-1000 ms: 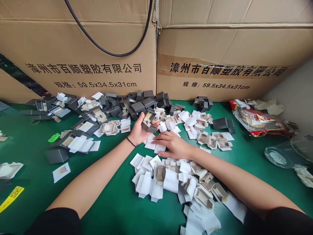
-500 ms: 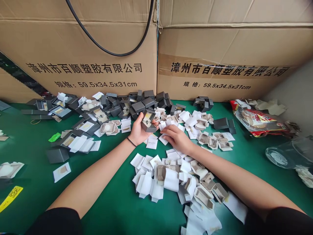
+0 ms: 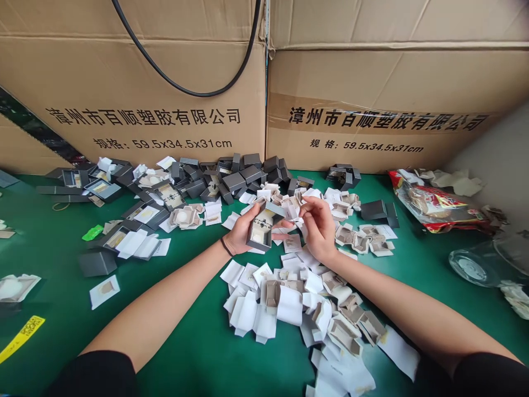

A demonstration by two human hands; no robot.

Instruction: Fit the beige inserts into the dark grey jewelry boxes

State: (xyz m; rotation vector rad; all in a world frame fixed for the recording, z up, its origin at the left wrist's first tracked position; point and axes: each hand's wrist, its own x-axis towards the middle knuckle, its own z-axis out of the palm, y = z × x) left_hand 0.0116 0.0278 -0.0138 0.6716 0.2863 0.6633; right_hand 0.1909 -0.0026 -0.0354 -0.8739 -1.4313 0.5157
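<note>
My left hand (image 3: pixel 241 231), with a dark band at its wrist, grips a small dark grey box (image 3: pixel 264 223). The box is tilted with its open side toward me, showing a pale lining and a dark pattern inside. Beside it on the right, my right hand (image 3: pixel 320 230) is raised over loose white paper inserts, its fingers bent and drawn together. Whatever may be between those fingertips is too small to make out. Folded white and grey-brown card inserts (image 3: pixel 289 303) lie in a heap nearer to me, below both hands.
More dark grey boxes (image 3: pixel 237 181) are piled along the back, against large cardboard cartons (image 3: pixel 165 71). A red food packet (image 3: pixel 438 201) and a clear glass vessel (image 3: pixel 471 267) are at the right. A green scrap (image 3: pixel 92 232) and a yellow label strip (image 3: pixel 20 339) lie at the left.
My left hand has brought the box slightly toward me and right, turning its open side to face me. My right hand has lifted off the inserts and moved right, its fingers curling.
</note>
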